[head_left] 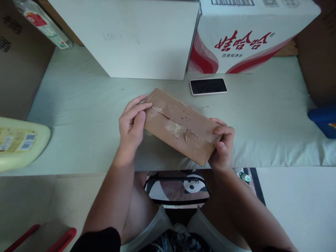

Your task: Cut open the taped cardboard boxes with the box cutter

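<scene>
A small brown cardboard box [181, 122] is held at a slant over the pale green cloth, its left end higher in the view than its right. Along its top runs a seam with torn, scuffed tape near the middle. My left hand [132, 122] grips the left end, thumb and fingers at the edge. Around the right end my right hand [223, 147] is closed, with some fingers hidden behind the box. Just beyond the box lies a smartphone [208, 86] with a dark screen.
A plain white box [147, 42] and a white-and-red printed carton [236, 45] stand at the back. A yellow bottle [23, 143] lies at left, near a clear bottle [47, 28]. At right is a blue object [324, 120]. The cloth-covered surface [78, 140] ends before my legs.
</scene>
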`<state>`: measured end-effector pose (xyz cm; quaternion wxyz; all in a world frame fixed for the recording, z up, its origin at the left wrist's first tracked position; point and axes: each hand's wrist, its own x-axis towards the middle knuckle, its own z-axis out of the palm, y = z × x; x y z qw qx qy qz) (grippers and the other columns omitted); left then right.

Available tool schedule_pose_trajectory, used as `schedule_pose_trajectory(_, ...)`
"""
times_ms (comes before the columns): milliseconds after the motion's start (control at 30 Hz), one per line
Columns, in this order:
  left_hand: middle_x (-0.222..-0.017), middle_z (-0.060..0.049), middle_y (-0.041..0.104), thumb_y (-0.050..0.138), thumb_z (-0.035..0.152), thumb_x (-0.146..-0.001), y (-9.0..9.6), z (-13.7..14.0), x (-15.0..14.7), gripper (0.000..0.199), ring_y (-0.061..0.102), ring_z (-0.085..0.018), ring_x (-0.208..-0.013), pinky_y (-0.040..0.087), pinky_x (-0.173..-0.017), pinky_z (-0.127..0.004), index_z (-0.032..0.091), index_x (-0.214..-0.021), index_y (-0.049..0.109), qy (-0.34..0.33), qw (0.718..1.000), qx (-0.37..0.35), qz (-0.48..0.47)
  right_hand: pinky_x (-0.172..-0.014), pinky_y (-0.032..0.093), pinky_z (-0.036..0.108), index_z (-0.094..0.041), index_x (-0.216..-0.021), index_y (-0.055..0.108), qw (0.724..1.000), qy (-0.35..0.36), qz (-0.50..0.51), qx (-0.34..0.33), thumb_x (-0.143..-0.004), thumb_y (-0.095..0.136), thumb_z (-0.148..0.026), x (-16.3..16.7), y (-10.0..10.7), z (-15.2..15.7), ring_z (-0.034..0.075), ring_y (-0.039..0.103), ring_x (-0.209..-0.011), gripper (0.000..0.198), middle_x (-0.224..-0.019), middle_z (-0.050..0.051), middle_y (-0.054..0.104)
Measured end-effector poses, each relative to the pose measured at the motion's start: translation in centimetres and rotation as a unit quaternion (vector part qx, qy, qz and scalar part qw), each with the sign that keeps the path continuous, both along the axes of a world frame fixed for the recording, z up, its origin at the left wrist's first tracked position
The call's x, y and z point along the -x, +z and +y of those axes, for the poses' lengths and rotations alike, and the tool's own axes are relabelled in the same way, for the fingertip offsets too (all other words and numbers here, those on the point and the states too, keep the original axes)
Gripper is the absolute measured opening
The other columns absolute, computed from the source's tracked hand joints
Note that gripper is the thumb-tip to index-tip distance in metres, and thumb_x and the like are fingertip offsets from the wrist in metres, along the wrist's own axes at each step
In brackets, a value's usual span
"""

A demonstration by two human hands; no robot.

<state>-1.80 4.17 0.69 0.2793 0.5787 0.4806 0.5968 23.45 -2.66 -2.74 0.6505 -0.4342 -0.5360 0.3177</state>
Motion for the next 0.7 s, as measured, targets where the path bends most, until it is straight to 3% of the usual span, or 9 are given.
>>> schedule_pose_trajectory(100,-0.131,-0.004,0.078,0.064,0.043,-0.099,-0.5,0.4,1.2,0.026,0.071,-0.027,-0.129,0.054,-0.119,-0.046,0.028,-0.106,0.084,-0.021,0.997,-0.028,0.073,-0.105,0.048,0.049,-0.033,-0.110,0.056,1.000,-0.009,-0.006,-0.010,-0.091,0.059,-0.059,0.3,-0.1,0.1,0.031,0.059,-0.127,0.032,-0.132,0.005,0.063)
schedule_pose_trajectory(200,-0.129,-0.003,0.079,0.063,0.039,-0.099,-1.1,0.6,2.0,0.025,0.072,-0.026,-0.128,0.054,-0.118,-0.045,0.029,-0.106,0.084,-0.001,0.997,-0.022,0.080,-0.103,0.052,0.051,-0.038,-0.132,0.050,1.000,-0.009,0.013,-0.002,-0.090,0.058,-0.067,0.3,-0.3,0.3,0.031,0.064,-0.122,0.052,-0.131,0.005,0.064)
schedule_pose_trajectory(267,-0.125,-0.002,0.081,0.063,0.035,-0.095,-1.4,0.8,2.3,0.024,0.072,-0.026,-0.128,0.054,-0.117,-0.045,0.028,-0.103,0.085,0.030,0.999,-0.001,0.042,-0.103,0.053,0.053,-0.037,-0.137,0.050,0.999,-0.026,0.012,0.031,-0.092,0.053,-0.070,0.0,-0.5,0.4,0.031,0.066,-0.119,0.056,-0.128,0.007,0.066)
schedule_pose_trajectory(333,-0.120,-0.002,0.082,0.061,0.030,-0.090,-1.5,1.0,2.6,0.026,0.072,-0.026,-0.125,0.055,-0.115,-0.044,0.027,-0.100,0.085,0.066,0.997,0.026,-0.020,-0.109,0.051,0.054,-0.032,-0.131,0.059,0.995,-0.032,-0.019,0.089,-0.098,0.048,-0.066,-0.3,-0.7,0.5,0.031,0.066,-0.120,0.049,-0.126,0.009,0.069)
schedule_pose_trajectory(433,-0.109,-0.005,0.082,0.059,0.026,-0.082,-1.3,1.3,2.7,0.027,0.073,-0.026,-0.117,0.056,-0.108,-0.043,0.022,-0.093,0.083,0.101,0.985,0.081,-0.111,-0.113,0.049,0.055,-0.028,-0.120,0.069,0.987,0.014,-0.039,0.158,-0.101,0.045,-0.063,-0.5,-0.8,0.6,0.033,0.066,-0.124,0.047,-0.126,0.010,0.073)
schedule_pose_trajectory(567,-0.097,-0.009,0.081,0.063,0.031,-0.070,-0.5,1.6,2.5,0.026,0.071,-0.026,-0.104,0.055,-0.093,-0.039,0.016,-0.085,0.079,0.137,0.965,0.111,-0.193,-0.093,0.058,0.048,-0.031,-0.127,0.066,0.984,0.019,0.056,0.167,-0.091,0.050,-0.069,-0.4,-0.9,0.9,0.032,0.067,-0.120,0.055,-0.132,0.009,0.071)
schedule_pose_trajectory(700,-0.093,-0.008,0.079,0.066,0.033,-0.068,-0.2,1.9,2.6,0.028,0.067,-0.023,-0.096,0.051,-0.085,-0.035,0.015,-0.086,0.077,0.141,0.954,0.113,-0.239,-0.069,0.054,0.037,-0.029,-0.108,0.070,0.967,0.069,0.113,0.217,-0.086,0.059,-0.066,-0.2,-1.2,1.5,0.024,0.065,-0.080,0.044,-0.093,0.005,0.070)
